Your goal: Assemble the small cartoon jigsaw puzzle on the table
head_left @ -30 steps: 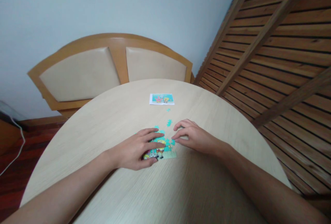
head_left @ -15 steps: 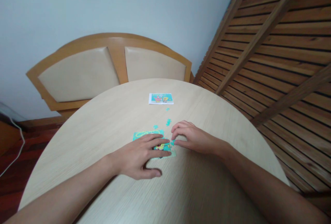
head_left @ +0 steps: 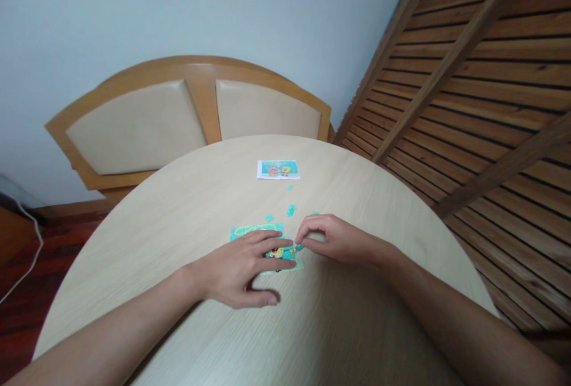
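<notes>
A partly assembled turquoise jigsaw puzzle (head_left: 238,232) with yellow cartoon figures lies on the round table (head_left: 191,338). My left hand (head_left: 245,267) rests flat across it, fingers spread, covering much of its middle. At the puzzle's right edge, my right hand (head_left: 323,237) pinches a small turquoise puzzle piece (head_left: 298,247) between thumb and fingertips; most of that piece is hidden. Beyond the hands lie loose turquoise pieces: one piece (head_left: 269,218) just above the puzzle, a small clump (head_left: 291,210) to its right, and another piece (head_left: 315,213) partly behind my right hand.
A picture card (head_left: 279,169) with pink and yellow cartoon figures lies farther back, a single piece (head_left: 289,188) in front of it. A padded wooden headboard (head_left: 209,100) stands behind the table. Wooden slats (head_left: 446,88) rise at right; a white cable (head_left: 38,243) hangs at left.
The fingers of my right hand have closed into a pinch at the puzzle's right edge. A loose piece beyond that hand has come into view. My left hand stays put.
</notes>
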### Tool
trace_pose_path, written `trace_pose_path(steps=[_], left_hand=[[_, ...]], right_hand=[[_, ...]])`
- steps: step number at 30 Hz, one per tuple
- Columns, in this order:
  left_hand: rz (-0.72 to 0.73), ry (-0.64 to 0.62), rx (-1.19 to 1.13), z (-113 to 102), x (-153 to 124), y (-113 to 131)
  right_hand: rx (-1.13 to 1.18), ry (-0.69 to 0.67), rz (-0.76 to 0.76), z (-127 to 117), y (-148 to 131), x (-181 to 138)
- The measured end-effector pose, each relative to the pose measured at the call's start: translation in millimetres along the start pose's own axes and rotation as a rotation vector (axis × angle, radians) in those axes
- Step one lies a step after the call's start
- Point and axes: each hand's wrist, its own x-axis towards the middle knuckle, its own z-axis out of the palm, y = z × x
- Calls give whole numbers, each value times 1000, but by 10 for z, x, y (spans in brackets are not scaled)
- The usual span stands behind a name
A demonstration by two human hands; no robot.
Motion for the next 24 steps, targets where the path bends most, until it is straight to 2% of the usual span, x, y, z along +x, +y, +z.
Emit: trace_pose_path(steps=[7, 16, 20, 24], left_hand=[[9, 11, -24, 4, 9, -8], [13, 29, -21, 8, 5, -8], [13, 15, -12, 4, 9, -7], [28, 32, -17, -4, 14, -1]], right_hand=[[-33, -71, -6, 33, -82, 4], [-113, -88, -12, 45, -74, 16], [-126, -52, -19, 71, -67, 26], [-79, 3, 37, 107, -51, 28]])
